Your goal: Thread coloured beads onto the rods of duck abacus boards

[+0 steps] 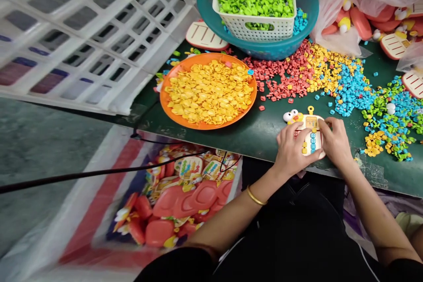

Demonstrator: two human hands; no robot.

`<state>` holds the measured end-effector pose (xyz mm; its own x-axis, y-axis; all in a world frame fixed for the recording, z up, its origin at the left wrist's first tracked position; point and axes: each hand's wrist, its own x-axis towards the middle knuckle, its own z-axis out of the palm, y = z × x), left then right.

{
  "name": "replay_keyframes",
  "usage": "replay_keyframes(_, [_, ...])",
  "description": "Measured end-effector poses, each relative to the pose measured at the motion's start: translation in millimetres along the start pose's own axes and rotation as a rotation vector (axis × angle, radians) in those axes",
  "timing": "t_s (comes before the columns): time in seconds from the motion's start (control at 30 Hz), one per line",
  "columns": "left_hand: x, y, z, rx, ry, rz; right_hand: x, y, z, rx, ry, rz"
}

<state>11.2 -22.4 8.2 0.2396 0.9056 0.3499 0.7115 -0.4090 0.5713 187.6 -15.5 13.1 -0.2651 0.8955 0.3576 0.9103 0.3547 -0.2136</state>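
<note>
At a dark green worktable [264,130] above a gray floor [49,150], a white lattice crate [124,102] stands at left, with an orange plate [198,126] of yellow pieces [209,90] to its right and a teal basin [208,4] on the far side. At the near edge, right of the plate, a person's left hand [291,144], thumb and fingers parted, and right hand [336,139], fingers curled narrowly, hold a cream-colored toy [312,137] between them.

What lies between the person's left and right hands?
In the head view, a pale toy lies between the left hand and right hand, with blue pieces and yellow pieces on its front.
</note>
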Motion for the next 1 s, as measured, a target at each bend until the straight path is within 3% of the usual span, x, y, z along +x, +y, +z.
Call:
replay_keyframes(0.07, [-7.4,-5.2,-2.8,-0.040,0.018,0.000,-2.5,1.1,1.3,0.033,0.014,-0.049])
replay_keyframes(0.23, [-12.1,-19.0,-5.5,-0.141,-0.091,0.130,6.8,3.0,0.6,0.187,-0.035,-0.062])
replay_keyframes(0.4, [-7.4,-20.6,-4.4,-0.148,-0.162,0.069,17.2,4.5,-13.1,0.244,-0.225,-0.169])
replay_keyframes(0.6, [-1.8,-17.8,-7.7,-0.113,-0.284,0.063,8.6,-4.3,-25.6,0.298,-0.320,-0.175])
replay_keyframes(0.7, [-2.5,-18.7,-7.6,-0.121,-0.262,0.075,3.1,0.5,-29.1,0.409,-0.257,-0.161])
replay_keyframes(0.83, [-4.6,-19.8,-5.7,-0.103,-0.217,0.107,0.2,12.5,-25.8,0.371,-0.037,0.098])
replay_keyframes(1.0, [-1.8,-21.0,-6.4,-0.117,-0.233,0.112,-4.8,15.8,-17.0,0.373,-0.037,0.118])
